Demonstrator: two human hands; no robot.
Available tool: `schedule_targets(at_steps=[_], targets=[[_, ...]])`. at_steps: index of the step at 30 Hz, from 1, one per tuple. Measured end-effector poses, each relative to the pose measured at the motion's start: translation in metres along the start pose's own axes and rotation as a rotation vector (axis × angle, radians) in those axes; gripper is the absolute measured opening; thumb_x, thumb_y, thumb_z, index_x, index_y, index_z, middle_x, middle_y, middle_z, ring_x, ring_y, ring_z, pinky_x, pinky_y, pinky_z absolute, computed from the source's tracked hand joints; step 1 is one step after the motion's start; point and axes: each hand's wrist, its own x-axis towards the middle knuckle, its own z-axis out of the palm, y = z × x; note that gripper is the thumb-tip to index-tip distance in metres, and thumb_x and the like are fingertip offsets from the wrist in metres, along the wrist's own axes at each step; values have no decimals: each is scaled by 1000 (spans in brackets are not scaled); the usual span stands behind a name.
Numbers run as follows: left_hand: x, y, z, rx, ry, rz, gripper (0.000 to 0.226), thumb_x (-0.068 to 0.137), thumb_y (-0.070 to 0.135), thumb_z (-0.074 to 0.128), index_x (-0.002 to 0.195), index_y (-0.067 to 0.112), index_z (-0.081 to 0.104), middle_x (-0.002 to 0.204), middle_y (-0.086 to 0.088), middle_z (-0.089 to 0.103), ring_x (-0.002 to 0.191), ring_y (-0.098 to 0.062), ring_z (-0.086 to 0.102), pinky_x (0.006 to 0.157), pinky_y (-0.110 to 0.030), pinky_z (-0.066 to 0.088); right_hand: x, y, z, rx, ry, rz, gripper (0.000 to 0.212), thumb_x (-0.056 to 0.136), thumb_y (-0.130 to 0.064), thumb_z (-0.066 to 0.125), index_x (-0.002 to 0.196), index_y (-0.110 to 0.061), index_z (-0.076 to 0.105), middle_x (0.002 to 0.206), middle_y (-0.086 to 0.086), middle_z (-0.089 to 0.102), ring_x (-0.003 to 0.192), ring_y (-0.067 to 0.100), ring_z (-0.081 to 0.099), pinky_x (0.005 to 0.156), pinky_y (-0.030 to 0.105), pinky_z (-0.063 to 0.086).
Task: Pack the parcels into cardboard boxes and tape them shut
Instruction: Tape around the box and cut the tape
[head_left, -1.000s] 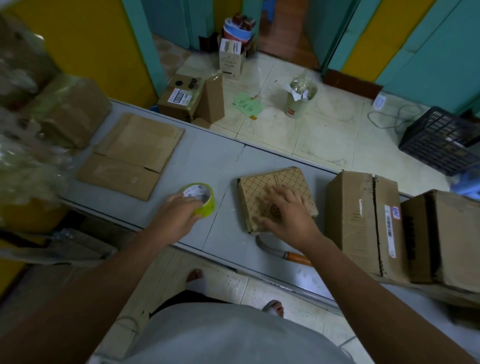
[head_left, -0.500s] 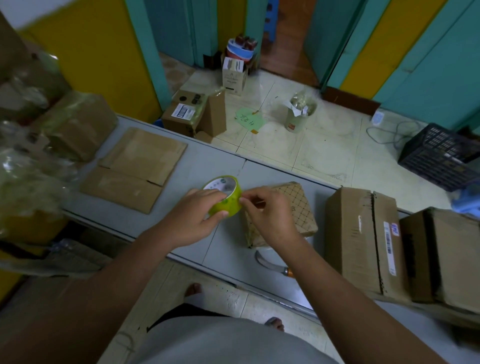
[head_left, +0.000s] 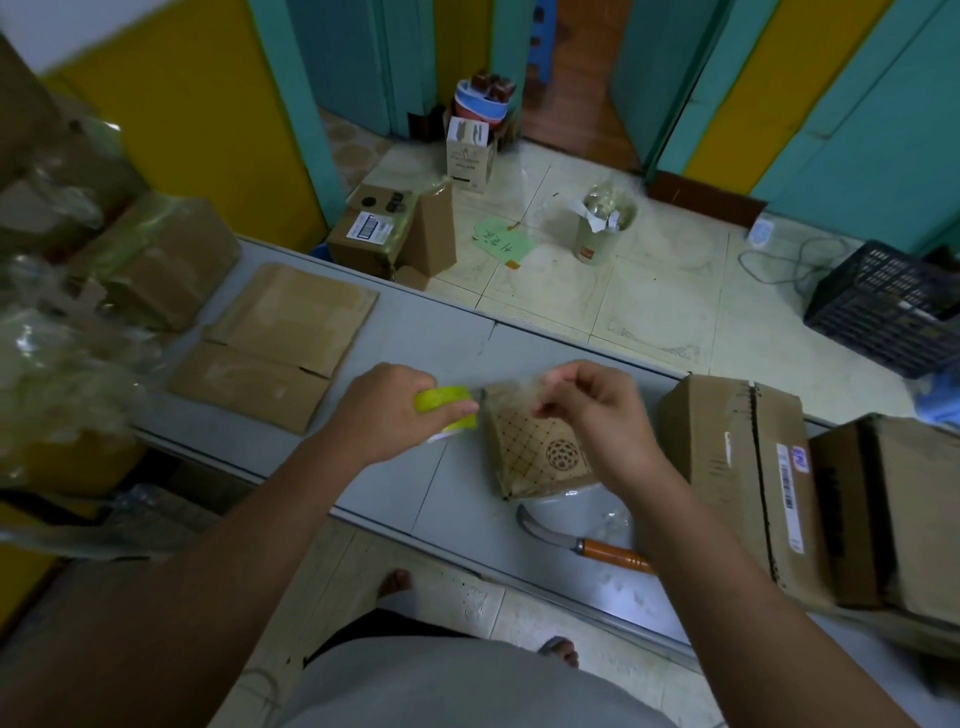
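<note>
Head view: left of the left hand (head_left: 384, 410) lie flattened cardboard sheets (head_left: 275, 358). That hand curls round the yellow-green tape roll (head_left: 449, 408), held at the far left corner of the small patterned box (head_left: 535, 457), which sits on the table between both hands. The right hand (head_left: 597, 415) pinches what looks like the clear, blurred tape end (head_left: 522, 387) above the box's far edge. A knife (head_left: 582, 543) lies below it and sealed cartons (head_left: 737, 467) stand to its right. This appears to be the taping step. Next, the strip needs laying flat across the box.
</note>
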Motion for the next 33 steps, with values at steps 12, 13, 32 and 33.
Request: schedule_targets(at_steps=[12, 13, 32, 33], targets=[[-4, -40, 19, -140, -40, -48, 73, 85, 76, 60, 65, 8, 45, 55, 3, 32, 50, -9, 37, 54, -33, 31, -20, 25, -27, 56, 196, 32, 16, 98, -7, 66, 86, -9, 76, 81, 11, 76, 79, 21, 73, 78, 29, 60], [-6, -41, 22, -144, -50, -58, 72, 84, 75, 61, 65, 7, 46, 55, 4, 33, 50, -8, 36, 54, -32, 29, -25, 29, -28, 3, 191, 20, 12, 97, -8, 68, 88, -8, 76, 80, 10, 76, 76, 19, 73, 74, 26, 59], [39, 21, 19, -149, -471, 130, 72, 66, 85, 71, 72, 13, 68, 73, -15, 61, 69, -23, 63, 60, -35, 44, -78, 112, -26, 350, 651, 259, 12, 100, -10, 65, 90, -12, 72, 81, 11, 65, 72, 20, 61, 77, 41, 62], [40, 24, 17, -174, -488, 143, 66, 70, 79, 74, 72, 13, 69, 75, -16, 62, 70, -24, 63, 60, -30, 43, -80, 114, -26, 355, 654, 268, 12, 100, -12, 66, 90, -14, 72, 80, 11, 63, 72, 20, 60, 77, 42, 61]])
